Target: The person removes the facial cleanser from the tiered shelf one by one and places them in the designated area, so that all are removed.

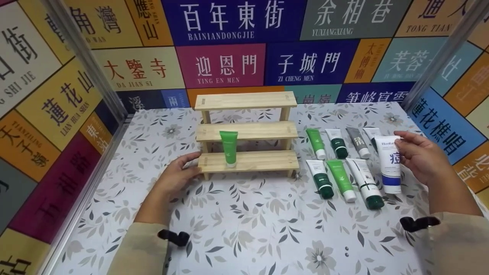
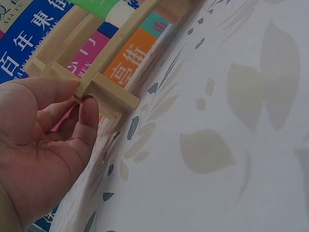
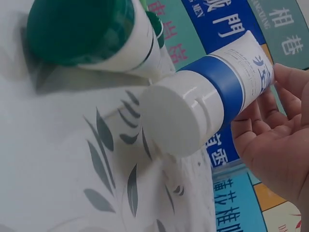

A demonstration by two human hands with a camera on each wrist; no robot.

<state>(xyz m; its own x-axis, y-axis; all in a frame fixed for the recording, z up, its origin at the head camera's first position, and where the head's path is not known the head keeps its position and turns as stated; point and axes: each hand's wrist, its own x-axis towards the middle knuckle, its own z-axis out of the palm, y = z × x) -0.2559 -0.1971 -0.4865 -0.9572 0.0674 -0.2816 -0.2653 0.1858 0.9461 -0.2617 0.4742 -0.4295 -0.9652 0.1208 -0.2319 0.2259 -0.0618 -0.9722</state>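
Note:
A three-step wooden rack (image 1: pixel 248 162) stands on the table, and my left hand (image 1: pixel 177 172) grips the left end of its lowest step. The left wrist view shows the thumb and fingers pinching that wooden end (image 2: pixel 89 79). One green tube (image 1: pixel 229 149) is upright on the lowest step. On the right, my right hand (image 1: pixel 422 156) pinches a white tube with a blue band (image 1: pixel 389 164) near its upper end. The right wrist view shows its white cap (image 3: pixel 176 113) pointing toward the camera.
Several tubes lie in two rows to the right of the rack, among them a green tube (image 1: pixel 341 180), a white tube with a dark green cap (image 1: pixel 365 183) and a grey tube (image 1: pixel 358 142). Printed panels (image 1: pixel 229 65) wall the table at the back and sides.

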